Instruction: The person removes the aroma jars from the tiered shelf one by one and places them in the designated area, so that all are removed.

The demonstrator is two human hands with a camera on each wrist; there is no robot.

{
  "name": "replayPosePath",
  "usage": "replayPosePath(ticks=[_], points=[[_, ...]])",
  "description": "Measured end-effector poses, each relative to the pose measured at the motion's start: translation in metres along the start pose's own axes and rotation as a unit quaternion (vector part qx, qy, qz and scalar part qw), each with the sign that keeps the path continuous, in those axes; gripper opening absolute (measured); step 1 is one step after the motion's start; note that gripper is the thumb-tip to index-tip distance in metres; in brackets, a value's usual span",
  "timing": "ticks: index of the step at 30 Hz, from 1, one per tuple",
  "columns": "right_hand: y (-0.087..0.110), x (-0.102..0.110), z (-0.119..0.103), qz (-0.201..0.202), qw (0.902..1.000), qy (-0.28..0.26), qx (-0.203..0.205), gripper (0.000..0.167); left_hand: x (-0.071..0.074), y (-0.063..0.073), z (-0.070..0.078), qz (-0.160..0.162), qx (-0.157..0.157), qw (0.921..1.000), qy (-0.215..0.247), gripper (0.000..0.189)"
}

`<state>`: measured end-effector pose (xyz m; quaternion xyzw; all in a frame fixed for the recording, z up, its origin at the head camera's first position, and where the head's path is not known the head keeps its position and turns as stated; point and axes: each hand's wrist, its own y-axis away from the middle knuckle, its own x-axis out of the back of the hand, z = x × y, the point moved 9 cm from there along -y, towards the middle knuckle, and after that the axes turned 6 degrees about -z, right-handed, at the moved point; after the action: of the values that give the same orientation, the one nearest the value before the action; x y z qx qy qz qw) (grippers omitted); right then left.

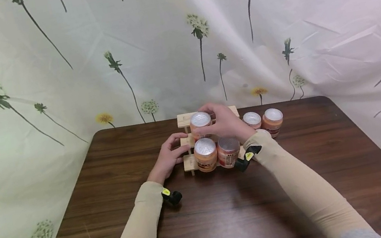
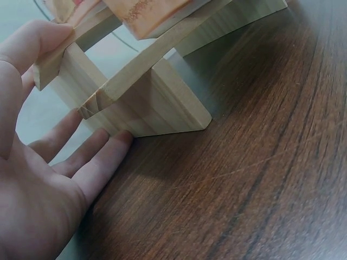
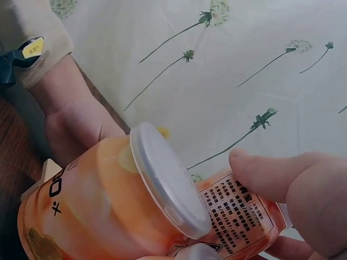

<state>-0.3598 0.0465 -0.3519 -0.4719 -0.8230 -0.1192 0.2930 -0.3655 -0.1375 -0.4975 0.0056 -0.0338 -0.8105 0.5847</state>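
Note:
A three-tiered light wooden rack (image 1: 189, 162) carries orange jars with clear lids. Thumb and fingers of my left hand (image 1: 168, 157) hold the rack's left end; in the left wrist view the thumb lies at a plank's end, several fingertips against the wooden side panel (image 2: 162, 103). My right hand (image 1: 227, 123) grips an orange jar (image 1: 200, 120) at the left of the rack, behind the front row. In the right wrist view the thumb presses the printed label of this jar (image 3: 233, 216). Two jars, a left one (image 1: 206, 156) and a right one (image 1: 229, 154), stand upright on the front tier.
Right of the rack, jars stand on the dark wooden table (image 1: 209, 226): one at the back (image 1: 252, 119), one farther right (image 1: 272, 122), and one partly hidden by the right wrist (image 1: 263, 133). A flower-printed curtain (image 1: 164, 55) hangs behind the table's back edge.

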Motion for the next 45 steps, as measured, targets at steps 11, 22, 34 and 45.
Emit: replayPosePath(ticks=[11,22,34,45], points=[[0.002,0.007,0.007,0.032,0.9992,-0.017,-0.015,0.053,-0.001,-0.002,0.001,0.002,-0.007,1.0,-0.002,0.039],[0.007,0.016,0.012,0.072,0.9951,-0.065,-0.018,0.057,0.0,-0.003,0.001,0.0,-0.009,1.0,-0.003,0.043],[0.019,0.038,0.006,0.113,0.9836,-0.141,0.008,0.058,0.0,-0.003,-0.001,0.001,-0.012,0.9999,0.002,0.041],[0.033,0.056,0.011,0.131,0.9808,-0.144,-0.003,0.06,0.0,-0.001,-0.001,0.001,-0.011,0.9999,-0.001,0.042]])
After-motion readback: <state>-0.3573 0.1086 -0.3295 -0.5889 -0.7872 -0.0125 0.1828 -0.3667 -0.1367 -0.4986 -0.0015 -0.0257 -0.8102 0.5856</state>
